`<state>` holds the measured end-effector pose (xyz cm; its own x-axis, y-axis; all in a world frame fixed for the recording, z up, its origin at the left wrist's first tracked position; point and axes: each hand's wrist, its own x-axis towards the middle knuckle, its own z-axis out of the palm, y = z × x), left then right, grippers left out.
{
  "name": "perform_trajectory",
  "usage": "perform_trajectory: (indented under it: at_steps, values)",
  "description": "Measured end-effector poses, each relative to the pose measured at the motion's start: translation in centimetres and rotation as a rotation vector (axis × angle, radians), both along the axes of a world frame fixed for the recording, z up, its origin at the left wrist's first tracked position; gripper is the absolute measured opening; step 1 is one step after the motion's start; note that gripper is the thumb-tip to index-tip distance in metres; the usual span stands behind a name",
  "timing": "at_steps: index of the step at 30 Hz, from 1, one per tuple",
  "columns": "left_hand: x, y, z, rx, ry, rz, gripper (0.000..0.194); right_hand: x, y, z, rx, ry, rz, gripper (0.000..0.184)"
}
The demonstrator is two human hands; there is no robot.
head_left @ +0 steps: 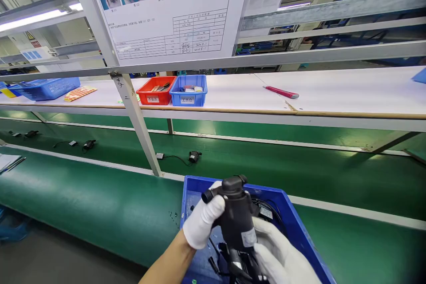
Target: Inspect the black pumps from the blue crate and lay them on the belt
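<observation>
The black device (234,219) is held over the blue bin (282,194), not yet set down: left hand (203,222) gripping its upper body, right hand (279,248) its lower side. Cables (269,204) are left in the bin. Three dark units (194,156) already lie at 10–11 o'clock. At 11 o'clock, red tray (155,100) and blue tray (179,100) contain small items.

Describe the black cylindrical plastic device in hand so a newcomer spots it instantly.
Start at the large blue plastic bin at the bottom of the picture. Just over it, the white-gloved left hand grips the black cylindrical plastic device, with the white-gloved right hand against its lower side. Unlike the black devices lying farther back, it is held up.
</observation>
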<state>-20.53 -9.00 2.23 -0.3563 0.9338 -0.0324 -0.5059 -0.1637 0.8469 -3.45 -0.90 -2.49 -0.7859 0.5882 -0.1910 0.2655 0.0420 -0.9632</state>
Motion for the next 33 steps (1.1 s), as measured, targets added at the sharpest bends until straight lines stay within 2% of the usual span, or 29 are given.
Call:
perform_trajectory:
  at_steps: [2,4,7,9,11,13,16,19,21,25,28,33]
  values:
    - [0.5,-0.5,0.0,0.008,0.314,0.112,0.068,-1.1,0.3,-0.4,0.100,0.053,-0.011,0.066]
    - [1.2,-1.0,-0.8,-0.002,0.555,0.250,0.076,-2.1,0.6,-0.4,0.188,0.066,-0.036,0.068]
    - [2.2,-1.7,-2.8,0.013,0.742,0.398,0.083,-3.1,0.7,0.2,0.244,0.097,-0.050,0.067]
    - [2.7,-2.1,-3.8,0.008,0.796,0.428,0.084,-3.2,0.6,0.8,0.298,0.121,-0.028,0.067]
    - [2.8,-2.5,-4.0,-0.013,0.864,0.433,0.090,-3.2,0.5,1.5,0.358,0.128,-0.024,0.065]
    - [2.5,-2.7,-3.8,-0.023,0.957,0.427,0.101,-3.1,0.6,2.0,0.388,0.123,-0.032,0.063]
    - [1.6,-3.1,-3.8,0.045,1.094,0.377,0.127,-3.1,0.9,2.4,0.426,0.122,-0.032,0.061]
    - [0.6,-3.9,-4.4,0.063,1.122,0.277,0.146,-3.2,1.2,2.5,0.485,0.127,-0.009,0.058]
    - [0.0,-4.6,-4.5,0.024,1.071,0.233,0.145,-3.3,1.3,2.4,0.495,0.135,0.012,0.059]
    - [-0.8,-5.6,-3.9,0.041,0.913,0.266,0.119,-3.1,1.6,2.0,0.515,0.154,0.018,0.059]
    - [-1.3,-5.7,-3.8,0.033,0.904,0.338,0.100,-3.0,1.8,2.1,0.530,0.155,0.016,0.059]
    - [-1.8,-5.4,-4.8,0.048,0.874,0.402,0.094,-3.1,1.9,2.3,0.576,0.174,0.021,0.057]
